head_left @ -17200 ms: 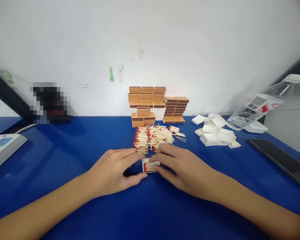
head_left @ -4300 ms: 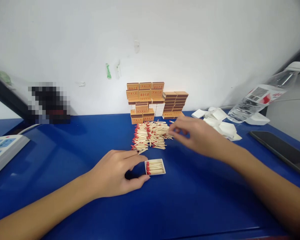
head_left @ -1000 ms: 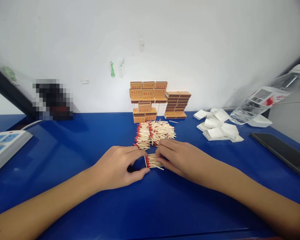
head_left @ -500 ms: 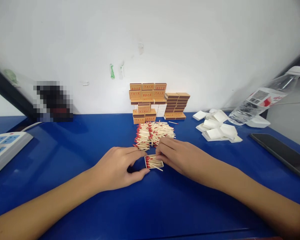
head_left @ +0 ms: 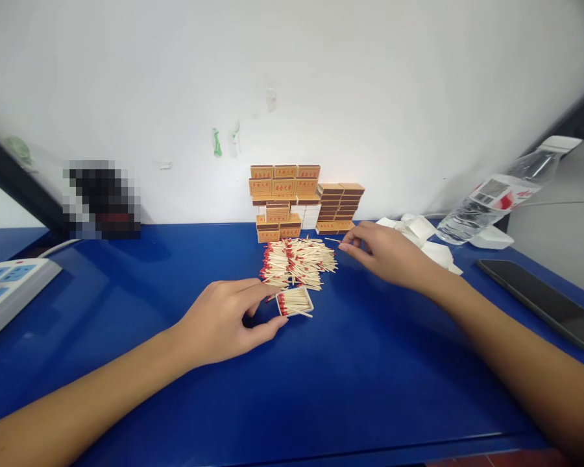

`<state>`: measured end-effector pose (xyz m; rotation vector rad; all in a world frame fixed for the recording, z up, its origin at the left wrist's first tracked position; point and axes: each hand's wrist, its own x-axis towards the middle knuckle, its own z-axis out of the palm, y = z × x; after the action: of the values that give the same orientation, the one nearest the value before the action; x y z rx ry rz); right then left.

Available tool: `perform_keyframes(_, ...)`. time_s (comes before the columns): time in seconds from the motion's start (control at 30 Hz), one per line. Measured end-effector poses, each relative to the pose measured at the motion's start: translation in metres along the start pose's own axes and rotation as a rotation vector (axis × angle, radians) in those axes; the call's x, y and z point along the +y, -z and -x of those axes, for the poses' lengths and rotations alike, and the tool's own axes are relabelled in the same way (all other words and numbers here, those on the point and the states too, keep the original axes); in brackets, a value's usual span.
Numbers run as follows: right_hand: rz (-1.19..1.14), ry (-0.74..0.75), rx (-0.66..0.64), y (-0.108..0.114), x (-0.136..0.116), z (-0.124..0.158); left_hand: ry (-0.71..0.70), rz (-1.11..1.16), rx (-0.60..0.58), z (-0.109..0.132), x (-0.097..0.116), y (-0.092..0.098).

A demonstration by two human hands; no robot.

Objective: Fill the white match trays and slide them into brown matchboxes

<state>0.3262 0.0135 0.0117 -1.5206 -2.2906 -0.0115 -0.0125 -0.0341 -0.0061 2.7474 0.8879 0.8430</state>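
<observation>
A small white matchbox tray (head_left: 294, 302) full of red-tipped matches lies on the blue table (head_left: 321, 389). My left hand (head_left: 226, 321) grips the tray's left end between thumb and forefinger. Just behind the tray lies a loose pile of matches (head_left: 298, 261). My right hand (head_left: 387, 253) is stretched out past the pile's right side, near the foot of the stacked boxes. Its thumb and forefinger pinch a single match (head_left: 331, 240) that lies there.
Orange matchboxes (head_left: 302, 201) are stacked against the white wall. White empty trays (head_left: 431, 240) lie behind my right hand. A tilted plastic water bottle (head_left: 496, 201) and a dark phone (head_left: 540, 301) are at the right, a white power strip (head_left: 10, 292) at the left.
My right hand has left the tray and reached back right to a stray match by the stacked boxes. My left hand has kept its hold on the tray.
</observation>
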Motion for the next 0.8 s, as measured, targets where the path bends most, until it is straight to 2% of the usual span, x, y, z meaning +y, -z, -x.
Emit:
perform_keyframes(0.07,-0.129,0.084,0.034,0.008,-0.031,0.008,0.018,-0.014,0.0,0.0,0.0,0.0)
perform_keyframes(0.17,-0.289,0.235,-0.105,0.015,-0.078,0.024,0.038,-0.016,-0.018,-0.001,0.0,-0.001)
perform_keyframes(0.27,-0.256,0.344,-0.203,0.01,-0.103,0.035,0.044,-0.004,-0.026,-0.002,0.0,-0.001)
perform_keyframes(0.4,-0.205,0.405,-0.188,-0.001,-0.1,0.035,0.046,0.001,-0.049,-0.002,0.0,0.0)
perform_keyframes(0.57,-0.245,0.369,-0.127,-0.006,-0.095,0.034,0.047,0.019,-0.088,-0.001,-0.001,0.0)
perform_keyframes(0.8,-0.325,0.424,-0.177,-0.013,-0.1,0.037,0.016,0.02,-0.081,-0.002,0.002,0.0)
